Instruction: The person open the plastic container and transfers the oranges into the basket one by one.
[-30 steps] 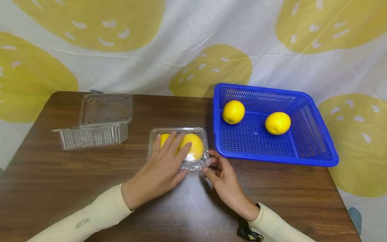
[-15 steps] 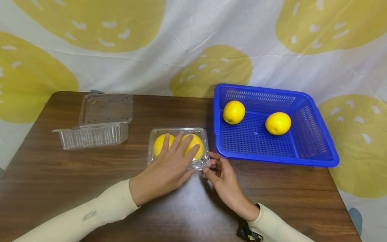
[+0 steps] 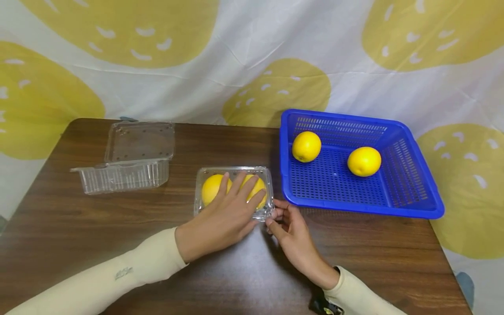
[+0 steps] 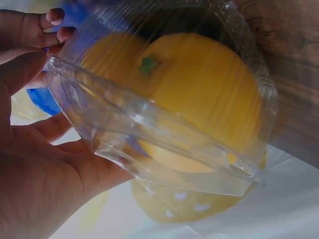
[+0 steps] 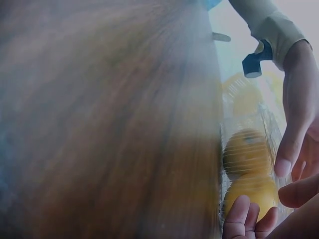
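A clear plastic clamshell box (image 3: 200, 177) sits on the wooden table, lid down, with two yellow oranges (image 3: 212, 188) inside. The left wrist view shows a small green star-shaped stem mark on one orange (image 4: 204, 94). My left hand (image 3: 222, 223) lies across the lid, fingers straight and spread, partly hiding the fruit and the box's front edge. At the front right corner, my right hand (image 3: 293, 238) pinches the box between thumb and curled fingers. From the right wrist, its fingertips (image 5: 239, 211) appear low beside the box's ribbed side.
To the right stands a blue basket (image 3: 338, 205) holding two more oranges (image 3: 364, 161), its near left corner close to my right hand. A second clear clamshell (image 3: 126, 177) stands opened at the back left. Behind the table (image 3: 157, 232) hangs a fruit-patterned cloth (image 3: 244, 35).
My left hand has slid a little to the right across the lid, uncovering more of the left orange. My right hand stays at the corner, and the box keeps its place.
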{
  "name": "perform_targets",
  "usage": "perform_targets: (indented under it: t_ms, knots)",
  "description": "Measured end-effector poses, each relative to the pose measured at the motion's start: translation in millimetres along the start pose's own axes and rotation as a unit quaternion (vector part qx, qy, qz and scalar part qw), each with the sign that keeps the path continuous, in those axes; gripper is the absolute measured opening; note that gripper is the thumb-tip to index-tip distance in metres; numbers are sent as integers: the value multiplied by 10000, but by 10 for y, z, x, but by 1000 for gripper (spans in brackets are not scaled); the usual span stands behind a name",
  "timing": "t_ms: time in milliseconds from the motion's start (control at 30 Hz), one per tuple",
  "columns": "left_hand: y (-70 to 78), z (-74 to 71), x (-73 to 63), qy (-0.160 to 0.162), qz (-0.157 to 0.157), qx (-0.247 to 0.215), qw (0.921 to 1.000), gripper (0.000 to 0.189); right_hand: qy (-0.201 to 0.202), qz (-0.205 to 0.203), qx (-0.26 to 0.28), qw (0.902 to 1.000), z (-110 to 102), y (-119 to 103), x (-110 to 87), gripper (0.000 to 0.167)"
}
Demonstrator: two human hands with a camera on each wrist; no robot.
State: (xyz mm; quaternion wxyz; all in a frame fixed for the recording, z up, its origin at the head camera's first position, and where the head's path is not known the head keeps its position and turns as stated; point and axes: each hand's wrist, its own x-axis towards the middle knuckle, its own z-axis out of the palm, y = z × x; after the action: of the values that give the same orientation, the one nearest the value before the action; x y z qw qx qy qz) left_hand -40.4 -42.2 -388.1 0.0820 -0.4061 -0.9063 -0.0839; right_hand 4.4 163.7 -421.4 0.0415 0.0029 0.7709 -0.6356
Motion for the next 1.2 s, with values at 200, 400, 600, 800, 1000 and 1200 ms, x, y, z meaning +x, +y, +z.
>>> perform_targets:
  t_ms: [200, 400, 600, 800, 1000, 1200]
  knots:
    - [-4, -26, 40, -61, 179, 91, 9998, 60, 28, 0, 22, 10000, 12, 11, 3, 45]
    - [12, -55, 90, -260, 205, 85, 9994, 63, 35, -16, 33, 10000, 8, 18, 4, 45]
    - [61, -71, 157, -554, 221, 138, 9981, 62, 0, -56, 32, 10000, -1, 24, 1, 45]
    - [108, -95, 197, -739, 286, 359, 9962, 56, -29, -122, 84, 9999, 1, 31, 1, 43]
    - [148, -122, 241, -901, 360, 602, 9935, 52, -24, -151, 98, 9998, -1, 31, 0, 41]
    - [194, -134, 247, -716, 553, 946, 9914, 52, -96, -257, 161, 9995, -11, 37, 12, 45]
